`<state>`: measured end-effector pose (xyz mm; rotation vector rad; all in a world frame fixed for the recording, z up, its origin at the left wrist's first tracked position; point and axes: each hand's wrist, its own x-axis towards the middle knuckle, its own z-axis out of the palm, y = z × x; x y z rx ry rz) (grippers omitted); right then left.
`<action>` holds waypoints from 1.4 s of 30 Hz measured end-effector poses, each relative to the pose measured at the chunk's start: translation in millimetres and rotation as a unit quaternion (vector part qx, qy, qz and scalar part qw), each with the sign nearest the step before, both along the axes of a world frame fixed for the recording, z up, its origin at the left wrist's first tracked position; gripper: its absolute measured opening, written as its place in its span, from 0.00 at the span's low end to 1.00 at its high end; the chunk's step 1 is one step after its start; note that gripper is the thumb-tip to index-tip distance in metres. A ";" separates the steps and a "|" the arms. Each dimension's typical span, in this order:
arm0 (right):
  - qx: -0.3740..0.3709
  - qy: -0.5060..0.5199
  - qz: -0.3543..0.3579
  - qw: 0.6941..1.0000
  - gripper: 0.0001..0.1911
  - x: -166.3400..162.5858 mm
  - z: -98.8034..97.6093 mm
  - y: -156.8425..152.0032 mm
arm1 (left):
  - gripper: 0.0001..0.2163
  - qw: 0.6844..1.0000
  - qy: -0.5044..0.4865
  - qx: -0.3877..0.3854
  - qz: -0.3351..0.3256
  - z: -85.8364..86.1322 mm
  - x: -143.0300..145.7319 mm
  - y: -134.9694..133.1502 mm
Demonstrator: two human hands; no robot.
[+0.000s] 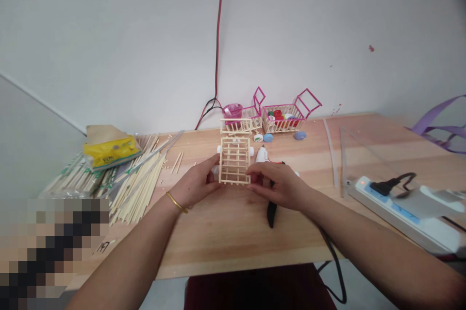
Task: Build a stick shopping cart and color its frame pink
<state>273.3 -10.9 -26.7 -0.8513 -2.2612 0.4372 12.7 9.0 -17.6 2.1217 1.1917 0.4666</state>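
A small cart frame (235, 160) made of pale wooden sticks, with white wheels on its sides, stands on the wooden table (233, 232) in front of me. My left hand (194, 184) grips its left near corner with closed fingers; a gold bangle sits on that wrist. My right hand (280, 184) pinches its right near corner. A glue gun (267, 188) with a white nose and black handle lies under my right hand, partly hidden.
Piles of wooden sticks (120, 181) and a yellow tissue pack (109, 148) lie at the left. Two finished stick carts with pink handles (282, 115) stand by the wall. A white power strip (404, 210) with a black plug sits at the right, beside a clear plastic sheet.
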 end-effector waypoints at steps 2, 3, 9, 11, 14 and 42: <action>-0.006 0.008 -0.023 1.000 0.09 0.3 0.7 0.0 | 0.30 1.000 0.000 -0.003 -0.001 1.2 0.4 -0.1; -0.006 0.010 -0.031 0.999 0.09 0.5 0.9 0.3 | 0.30 1.000 0.000 -0.002 -0.001 1.8 0.7 0.0; 0.019 0.005 -0.027 0.999 0.07 -0.3 1.3 1.7 | 0.31 1.000 0.008 0.001 0.004 4.0 2.1 0.1; 0.024 0.004 -0.021 0.999 0.06 -0.9 1.6 1.6 | 0.30 1.000 0.010 0.003 0.003 4.2 2.4 0.2; 0.026 0.004 -0.016 1.000 0.06 -1.0 1.9 1.5 | 0.31 1.000 0.008 0.007 -0.001 3.3 2.2 0.3; 0.028 -0.002 -0.033 0.999 0.06 1.0 3.5 1.8 | 0.27 1.000 -0.017 -0.014 0.014 8.9 0.3 -2.2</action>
